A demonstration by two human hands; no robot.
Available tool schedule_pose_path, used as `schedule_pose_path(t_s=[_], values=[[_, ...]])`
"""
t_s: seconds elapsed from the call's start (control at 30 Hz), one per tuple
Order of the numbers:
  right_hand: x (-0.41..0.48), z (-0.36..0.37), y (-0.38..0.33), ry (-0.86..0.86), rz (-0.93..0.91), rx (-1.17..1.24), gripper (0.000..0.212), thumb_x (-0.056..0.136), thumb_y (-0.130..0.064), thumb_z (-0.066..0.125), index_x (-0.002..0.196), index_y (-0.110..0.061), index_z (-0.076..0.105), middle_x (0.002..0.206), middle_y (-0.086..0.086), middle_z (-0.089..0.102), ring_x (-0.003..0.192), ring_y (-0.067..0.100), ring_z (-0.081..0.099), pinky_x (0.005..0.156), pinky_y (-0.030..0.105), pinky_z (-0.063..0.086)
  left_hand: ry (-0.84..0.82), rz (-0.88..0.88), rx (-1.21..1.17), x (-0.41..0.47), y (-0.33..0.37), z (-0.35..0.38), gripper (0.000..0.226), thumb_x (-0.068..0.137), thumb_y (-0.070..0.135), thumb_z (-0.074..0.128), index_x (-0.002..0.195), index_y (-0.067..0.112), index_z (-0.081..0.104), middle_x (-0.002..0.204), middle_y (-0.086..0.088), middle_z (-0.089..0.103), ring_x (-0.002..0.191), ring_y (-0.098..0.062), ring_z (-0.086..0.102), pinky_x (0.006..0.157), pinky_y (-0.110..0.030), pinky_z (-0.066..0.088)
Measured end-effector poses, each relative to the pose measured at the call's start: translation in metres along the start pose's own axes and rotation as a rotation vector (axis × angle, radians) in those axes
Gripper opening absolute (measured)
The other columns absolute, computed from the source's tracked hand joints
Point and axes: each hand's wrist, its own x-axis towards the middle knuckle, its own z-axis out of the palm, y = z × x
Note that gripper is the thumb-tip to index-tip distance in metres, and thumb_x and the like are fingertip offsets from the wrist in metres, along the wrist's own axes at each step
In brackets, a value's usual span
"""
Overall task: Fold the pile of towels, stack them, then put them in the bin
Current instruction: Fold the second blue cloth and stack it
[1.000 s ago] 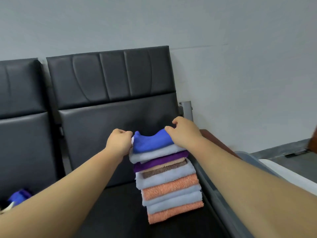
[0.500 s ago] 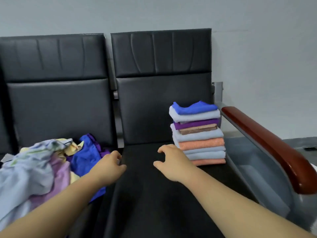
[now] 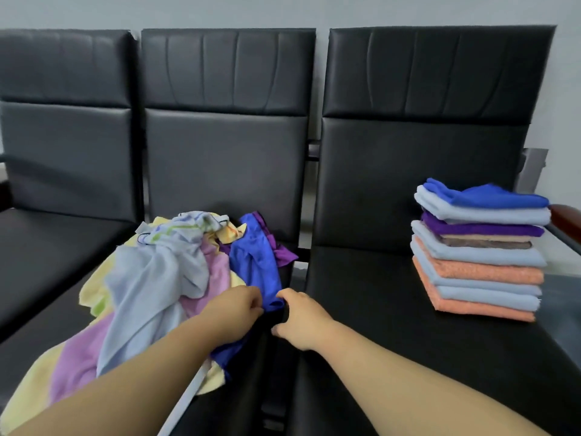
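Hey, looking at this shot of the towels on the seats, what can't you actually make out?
Head view only:
1. Bin: not in frame.
2. Grip: the backs of the left hand and right hand hide their fingertips, so a pinch on the blue towel is unconfirmed.
3. Unfolded pile: towels overlap, the left forearm covers part, so no count.
4. Armrest: cut off by the right edge.

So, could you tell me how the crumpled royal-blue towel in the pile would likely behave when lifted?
Probably floppy: the crumpled royal-blue towel drapes in soft folds over the black padded seat. Likely light, as the cloth looks thin. It may drag the purple cloth tangled against it.
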Motion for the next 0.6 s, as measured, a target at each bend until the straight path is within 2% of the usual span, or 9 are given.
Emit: schedule_pose_path(t_s=[0.07,0.13,0.17,0.2,0.27,0.37,0.47,0.53,0.6], values=[[0.007,0.002,-0.001,0.021,-0.009,0.003,0.055,0.089,-0.042,0.075,0.139,-0.03,0.055,0.135,0.001,0.05,0.122,0.025,0.057,0.099,0.034,0.048,0.052,0.031,-0.121,-0.001,-0.002,-0.013,0.012,0.096,0.031,0.061,0.086,0.025,0.058,0.087,0.007,0.063,0.086,-0.015,0.059,0.074,-0.03,0.045],[0.009,-0.004,-0.001,0.08,-0.054,0.005,0.014,0.092,-0.04,0.073,0.102,-0.031,0.067,0.115,0.0,0.056,0.105,0.022,0.059,0.091,0.033,0.05,0.128,0.06,-0.23,-0.004,0.002,-0.026,0.013,0.098,0.027,0.062,0.086,0.023,0.058,0.082,0.009,0.062,0.078,-0.008,0.056,0.07,-0.025,0.041],[0.009,-0.011,-0.002,0.106,-0.085,0.031,0.012,0.093,-0.038,0.072,0.086,-0.032,0.064,0.105,-0.003,0.058,0.098,0.019,0.06,0.086,0.032,0.049,0.166,0.065,-0.293,-0.004,0.005,-0.032,0.016,0.099,0.025,0.062,0.084,0.024,0.056,0.078,0.009,0.061,0.074,-0.005,0.054,0.067,-0.023,0.04],[0.009,-0.019,-0.002,0.132,-0.112,0.061,0.02,0.092,-0.035,0.073,0.076,-0.033,0.061,0.097,-0.006,0.06,0.092,0.016,0.06,0.083,0.031,0.049,0.202,0.065,-0.358,-0.004,0.008,-0.036,0.019,0.099,0.024,0.061,0.082,0.024,0.054,0.075,0.009,0.059,0.069,-0.002,0.051,0.065,-0.022,0.038],[0.006,-0.04,-0.004,0.181,-0.139,0.127,0.026,0.09,-0.031,0.076,0.069,-0.034,0.061,0.086,-0.012,0.064,0.083,0.01,0.061,0.08,0.029,0.048,0.25,0.047,-0.475,-0.003,0.014,-0.043,0.021,0.1,0.022,0.06,0.081,0.022,0.052,0.069,0.009,0.055,0.062,-0.003,0.047,0.063,-0.023,0.037],[-0.003,-0.067,-0.001,0.164,-0.124,0.227,0.019,0.085,-0.025,0.08,0.088,-0.034,0.063,0.096,-0.012,0.068,0.09,0.009,0.065,0.085,0.031,0.053,0.272,0.031,-0.614,-0.003,0.03,-0.047,0.017,0.1,0.024,0.059,0.085,0.016,0.056,0.068,0.008,0.055,0.06,-0.005,0.045,0.063,-0.024,0.038],[-0.022,-0.081,0.003,-0.158,-0.019,0.45,0.05,0.082,-0.013,0.082,0.126,-0.025,0.06,0.117,-0.003,0.069,0.109,0.015,0.068,0.091,0.033,0.059,0.276,0.024,-0.817,-0.006,0.053,-0.054,0.018,0.1,0.021,0.059,0.083,0.017,0.057,0.066,0.004,0.054,0.06,-0.008,0.046,0.061,-0.024,0.041],[-0.041,-0.089,0.007,-0.366,0.026,0.552,0.062,0.082,-0.011,0.083,0.135,-0.029,0.056,0.126,-0.004,0.068,0.118,0.015,0.066,0.099,0.035,0.057,0.262,0.004,-1.015,-0.006,0.071,-0.059,0.018,0.1,0.02,0.059,0.082,0.019,0.058,0.071,0.0,0.059,0.069,-0.015,0.052,0.065,-0.034,0.045],[-0.055,-0.093,0.013,-0.481,0.039,0.664,0.061,0.085,-0.013,0.082,0.135,-0.033,0.054,0.131,-0.006,0.067,0.124,0.015,0.064,0.109,0.042,0.051,0.276,-0.031,-1.086,-0.006,0.087,-0.061,0.014,0.099,0.02,0.061,0.085,0.018,0.062,0.075,-0.002,0.063,0.071,-0.017,0.057,0.065,-0.035,0.048]])
